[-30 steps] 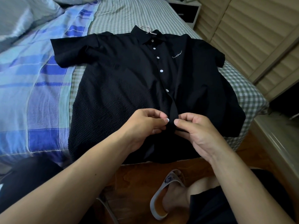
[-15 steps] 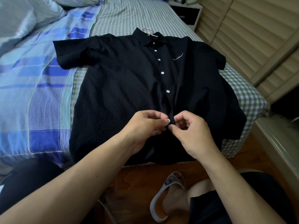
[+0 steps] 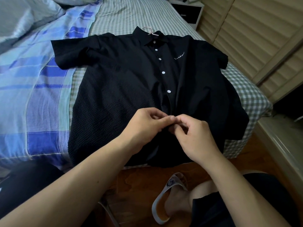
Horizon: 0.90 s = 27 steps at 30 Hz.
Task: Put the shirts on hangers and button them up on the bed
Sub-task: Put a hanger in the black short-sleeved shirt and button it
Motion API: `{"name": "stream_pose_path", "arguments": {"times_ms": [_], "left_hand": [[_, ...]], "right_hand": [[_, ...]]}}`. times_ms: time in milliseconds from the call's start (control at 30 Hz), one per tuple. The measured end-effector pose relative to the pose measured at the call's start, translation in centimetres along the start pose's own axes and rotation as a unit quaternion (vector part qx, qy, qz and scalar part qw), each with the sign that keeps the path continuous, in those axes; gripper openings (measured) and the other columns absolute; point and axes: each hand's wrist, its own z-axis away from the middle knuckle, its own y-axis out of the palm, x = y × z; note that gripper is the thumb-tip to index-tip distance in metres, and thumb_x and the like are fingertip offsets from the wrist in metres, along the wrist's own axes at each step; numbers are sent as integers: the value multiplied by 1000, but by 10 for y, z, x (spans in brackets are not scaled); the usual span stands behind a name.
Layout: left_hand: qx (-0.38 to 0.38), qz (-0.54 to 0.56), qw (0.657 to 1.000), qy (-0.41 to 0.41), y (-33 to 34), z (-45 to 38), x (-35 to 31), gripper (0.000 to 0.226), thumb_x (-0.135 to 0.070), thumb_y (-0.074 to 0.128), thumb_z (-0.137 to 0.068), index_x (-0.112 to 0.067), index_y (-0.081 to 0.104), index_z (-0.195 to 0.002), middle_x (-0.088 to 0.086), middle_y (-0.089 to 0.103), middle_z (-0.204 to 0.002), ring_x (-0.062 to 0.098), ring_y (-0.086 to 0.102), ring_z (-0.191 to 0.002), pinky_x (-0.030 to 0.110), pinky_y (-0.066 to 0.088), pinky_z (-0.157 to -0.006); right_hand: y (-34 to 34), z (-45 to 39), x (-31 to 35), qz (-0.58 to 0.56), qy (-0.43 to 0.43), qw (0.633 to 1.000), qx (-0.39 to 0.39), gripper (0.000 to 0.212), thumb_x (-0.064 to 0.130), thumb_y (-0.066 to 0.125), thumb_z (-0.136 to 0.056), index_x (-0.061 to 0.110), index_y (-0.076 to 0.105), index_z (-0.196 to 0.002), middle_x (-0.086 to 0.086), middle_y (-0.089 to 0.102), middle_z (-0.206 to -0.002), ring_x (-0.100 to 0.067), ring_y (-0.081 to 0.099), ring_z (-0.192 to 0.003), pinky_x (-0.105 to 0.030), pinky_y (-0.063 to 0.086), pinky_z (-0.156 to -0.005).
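A black short-sleeved shirt [image 3: 118, 95] lies flat on the bed, collar at the far end, with a pale hanger hook [image 3: 150, 30] poking out of the collar. Several white buttons [image 3: 168, 91] down the upper front are fastened. Low on the front, my left hand [image 3: 144, 126] and my right hand [image 3: 196, 136] meet fingertip to fingertip, both pinching the shirt's front edges. The button between the fingers is hidden.
The bed [image 3: 252, 102] has a grey checked sheet, with a blue plaid blanket [image 3: 37, 95] on the left. A nightstand [image 3: 190, 12] stands at the far end, slatted doors [image 3: 255, 38] on the right. Below are the wooden floor and my foot in a slipper [image 3: 165, 203].
My hands have closed in until the fingertips touch over the lower front of the shirt. The white button seen between them before is now covered by my fingers.
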Motion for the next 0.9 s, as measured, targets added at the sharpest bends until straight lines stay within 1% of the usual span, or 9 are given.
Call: {"name": "stream_pose_path", "arguments": {"times_ms": [67,133,167,233,400,567,733,833,900], "left_hand": [[-7,4,1000,1,0,0,1,14,-24,84,-82,-14,75,-84,5,68,-73,16,61,-70,33,53,-73],[-4,39,999,-17,-2,-1,2,9,-15,80,-87,-7,75,-88,7,66,-75,17,62,-71,34,54,-76],[4,66,997,-30,-3,-2,2,8,-11,77,-89,-4,74,-90,5,66,-72,14,63,-68,29,54,-73],[20,117,991,-55,-5,-2,2,4,-6,73,-90,-4,72,-93,-2,65,-66,5,62,-59,19,51,-62],[10,154,986,-66,-5,-4,5,8,1,72,-89,-7,71,-91,1,69,-73,9,68,-64,18,53,-61],[-8,142,989,-46,0,-3,3,10,3,70,-90,-7,70,-88,3,62,-69,9,55,-55,20,49,-58],[-18,124,992,-13,0,-4,5,13,3,74,-87,-9,68,-89,12,62,-77,25,56,-73,31,48,-70],[-29,42,998,39,0,-4,8,13,-3,78,-85,-12,68,-88,7,68,-74,18,61,-70,33,52,-73],[-34,5,998,59,0,-5,8,14,-6,79,-84,-14,67,-86,12,72,-79,18,63,-71,37,53,-75]], "right_hand": [[0,1,0,13,-12,1000,-8,19,11,61,-97,24,74,-103,10,75,-86,-5,73,-81,-31,61,-72],[-1,0,0,8,-6,1000,-21,21,9,61,-96,24,75,-103,11,75,-85,1,71,-85,-22,59,-75],[-1,-1,0,-3,4,1000,-25,21,9,62,-96,24,75,-102,12,75,-85,2,71,-86,-19,57,-77],[0,-2,0,-29,28,999,-25,19,11,64,-95,26,74,-100,12,76,-85,1,71,-87,-22,57,-81],[3,-4,0,-86,68,994,-23,17,9,68,-93,25,73,-98,10,77,-85,-1,72,-86,-27,59,-85],[4,-5,1,-114,87,989,-22,18,5,69,-92,22,73,-97,8,77,-85,-3,74,-84,-29,60,-86],[5,-5,0,-133,94,986,-28,5,19,74,-91,24,74,-93,3,77,-83,-9,75,-82,-32,61,-82],[5,-6,-1,-146,99,984,-34,4,18,72,-94,19,74,-90,2,77,-80,-9,75,-78,-26,60,-74],[6,-7,-2,-144,108,983,-31,8,16,70,-95,17,74,-89,2,76,-76,-9,74,-75,-21,57,-69]]}}
